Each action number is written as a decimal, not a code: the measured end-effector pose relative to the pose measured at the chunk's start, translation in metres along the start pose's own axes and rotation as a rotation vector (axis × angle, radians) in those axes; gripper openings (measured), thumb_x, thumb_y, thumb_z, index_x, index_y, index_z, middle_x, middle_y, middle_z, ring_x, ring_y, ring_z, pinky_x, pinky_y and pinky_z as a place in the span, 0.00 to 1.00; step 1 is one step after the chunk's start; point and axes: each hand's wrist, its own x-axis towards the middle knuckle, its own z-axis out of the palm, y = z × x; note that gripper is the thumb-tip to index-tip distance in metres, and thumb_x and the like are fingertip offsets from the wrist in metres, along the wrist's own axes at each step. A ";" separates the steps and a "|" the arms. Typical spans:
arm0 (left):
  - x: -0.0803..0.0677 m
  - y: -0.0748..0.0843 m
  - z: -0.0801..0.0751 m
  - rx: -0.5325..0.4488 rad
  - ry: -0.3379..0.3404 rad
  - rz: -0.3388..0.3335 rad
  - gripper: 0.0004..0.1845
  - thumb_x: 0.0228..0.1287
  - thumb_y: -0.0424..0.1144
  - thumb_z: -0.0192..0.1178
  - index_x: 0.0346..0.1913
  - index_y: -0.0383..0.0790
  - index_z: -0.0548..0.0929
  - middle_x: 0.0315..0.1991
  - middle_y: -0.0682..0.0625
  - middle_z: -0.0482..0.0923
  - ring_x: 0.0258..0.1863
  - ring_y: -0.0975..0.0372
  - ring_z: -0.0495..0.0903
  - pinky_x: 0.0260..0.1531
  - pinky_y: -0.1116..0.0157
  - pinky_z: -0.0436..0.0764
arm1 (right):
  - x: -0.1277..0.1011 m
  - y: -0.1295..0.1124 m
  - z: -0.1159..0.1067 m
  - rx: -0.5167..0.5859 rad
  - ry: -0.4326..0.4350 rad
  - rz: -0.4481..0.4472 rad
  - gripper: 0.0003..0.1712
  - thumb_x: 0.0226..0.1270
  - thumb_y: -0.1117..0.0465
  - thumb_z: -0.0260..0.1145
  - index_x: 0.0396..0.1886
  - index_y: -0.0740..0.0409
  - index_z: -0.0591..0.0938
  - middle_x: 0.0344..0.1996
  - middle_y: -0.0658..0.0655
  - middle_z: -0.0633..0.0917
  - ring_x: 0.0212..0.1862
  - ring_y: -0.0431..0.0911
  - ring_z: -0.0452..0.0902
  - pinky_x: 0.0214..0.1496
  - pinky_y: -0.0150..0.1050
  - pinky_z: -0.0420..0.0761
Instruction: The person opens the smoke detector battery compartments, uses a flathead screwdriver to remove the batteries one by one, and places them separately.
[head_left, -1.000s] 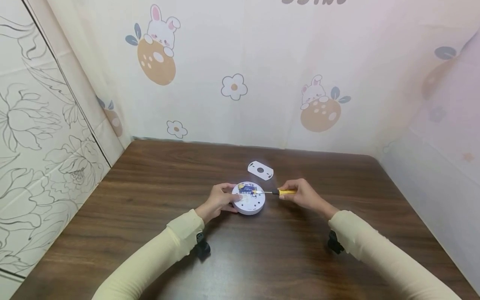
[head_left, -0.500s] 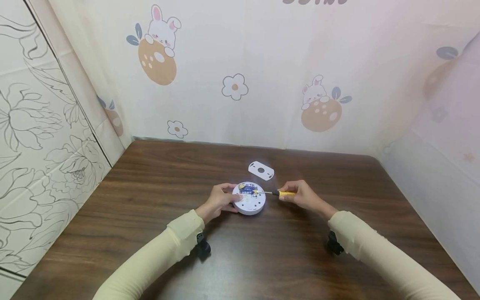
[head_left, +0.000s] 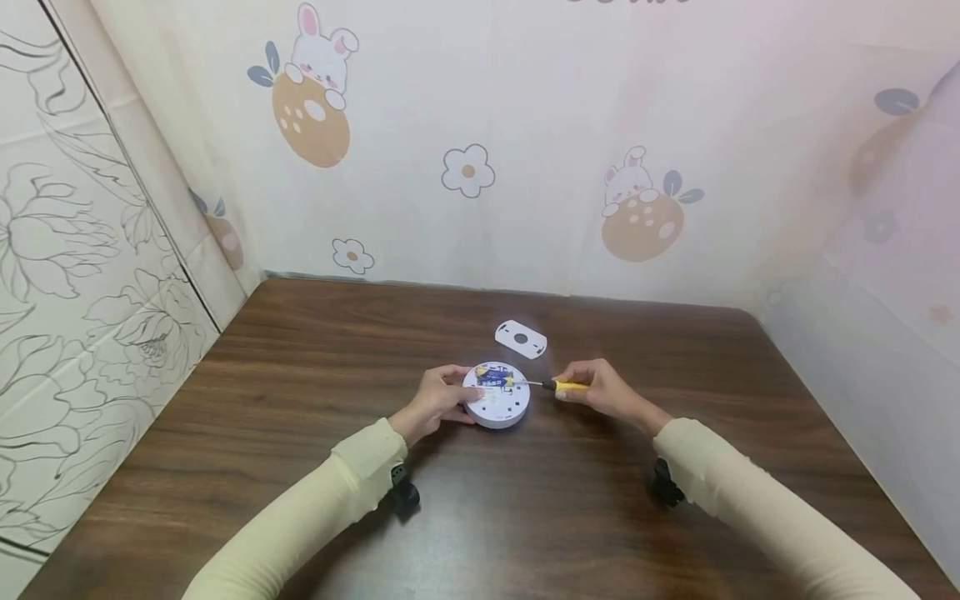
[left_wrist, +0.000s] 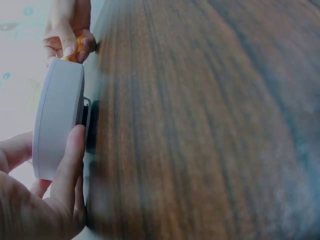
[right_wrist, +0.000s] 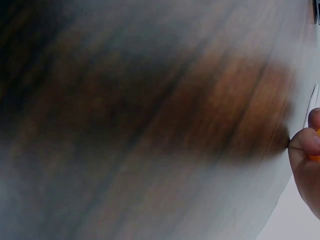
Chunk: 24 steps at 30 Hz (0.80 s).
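Note:
My left hand (head_left: 433, 402) grips the left rim of a round white smoke detector (head_left: 498, 413), its thumb on the top face. A blue part with yellow bits, possibly a battery (head_left: 493, 378), sits in a recess in that face. From the right, my right hand (head_left: 606, 390) holds a screwdriver (head_left: 570, 386) by its yellow and black handle. The screwdriver's tip meets the right end of the blue part; whether it touches is too small to tell. In the left wrist view, the detector (left_wrist: 60, 115) is held edge-on between thumb and fingers, slightly off the tabletop.
A white mounting plate (head_left: 510, 335) with a round central hole lies just behind the detector. The brown wooden table (head_left: 337, 333) ends at a curtain (head_left: 405, 225) printed with rabbits. Black wrist cameras hang under both sleeves.
The screwdriver's tip has shifted very slightly at the blue part. Both hands keep their grips, and the view tilts a little.

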 end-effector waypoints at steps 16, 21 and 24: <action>-0.003 0.002 -0.002 -0.014 0.005 -0.005 0.24 0.56 0.22 0.64 0.58 0.30 0.75 0.43 0.37 0.76 0.28 0.55 0.80 0.25 0.55 0.86 | 0.005 -0.005 -0.003 0.048 -0.043 0.003 0.05 0.58 0.69 0.70 0.35 0.65 0.84 0.27 0.56 0.81 0.27 0.47 0.70 0.25 0.33 0.72; -0.002 0.000 -0.002 -0.021 0.001 0.001 0.25 0.55 0.22 0.64 0.58 0.30 0.75 0.42 0.37 0.76 0.29 0.55 0.81 0.25 0.55 0.86 | 0.004 -0.003 -0.004 0.051 -0.053 0.028 0.06 0.58 0.69 0.70 0.36 0.66 0.84 0.26 0.57 0.79 0.25 0.46 0.68 0.23 0.32 0.72; -0.002 -0.001 -0.001 -0.028 -0.006 0.004 0.24 0.56 0.22 0.64 0.58 0.30 0.75 0.42 0.37 0.76 0.30 0.56 0.80 0.25 0.55 0.86 | 0.003 -0.001 -0.005 0.043 -0.048 0.033 0.06 0.58 0.68 0.70 0.35 0.65 0.84 0.26 0.57 0.79 0.24 0.46 0.68 0.23 0.33 0.72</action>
